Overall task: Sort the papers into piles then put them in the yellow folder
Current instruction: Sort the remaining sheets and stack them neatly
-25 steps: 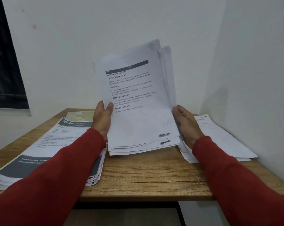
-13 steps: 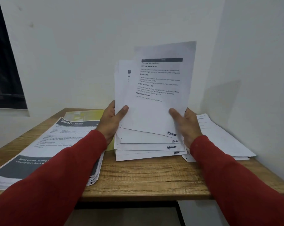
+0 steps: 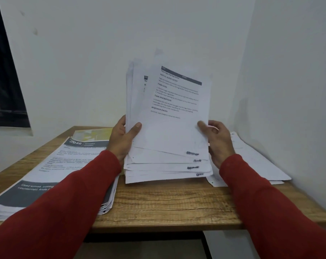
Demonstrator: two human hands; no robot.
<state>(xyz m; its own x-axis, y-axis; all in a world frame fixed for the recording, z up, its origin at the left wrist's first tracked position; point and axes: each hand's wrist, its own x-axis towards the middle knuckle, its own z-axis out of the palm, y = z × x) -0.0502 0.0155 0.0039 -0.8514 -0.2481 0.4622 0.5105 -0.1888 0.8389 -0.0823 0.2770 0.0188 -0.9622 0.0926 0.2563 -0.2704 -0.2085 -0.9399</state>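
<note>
**Two Hands Held Up a Bunch of Papers**

A person in red sleeves held a bunch of papers [image 3: 167,131] up over a wooden table [image 3: 158,206]. The papers stood almost upright, with their bottom edges low and close to the table top. They were white sheets with black print. The front sheet was tipped a little, so its corners did not line up with the ones behind it. It had a dark bar across the top and bold headings under it, like "TASK GOAL" and "TASK DESCRIPTION". The lower edges of the sheets were fanned out like steps, and each one showed a small dark mark near the right corner.

The left hand [image 3: 123,139] gripped the left side of the bunch. Its thumb lay on the front sheet and its fingers were tucked behind. The right hand [image 3: 217,141] held the right side, with the thumb on the front sheet and the fingers curled at the edge.

On the left of the table lay a thick pile of printed sheets [image 3: 51,174]. Its top page had gray bands with white words. The left sleeve crossed over part of it. A bit of the yellow folder [image 3: 94,133] peeked out at the far end of that pile. On the right, by the wall, lay a flat white pile of papers [image 3: 252,161].
</note>
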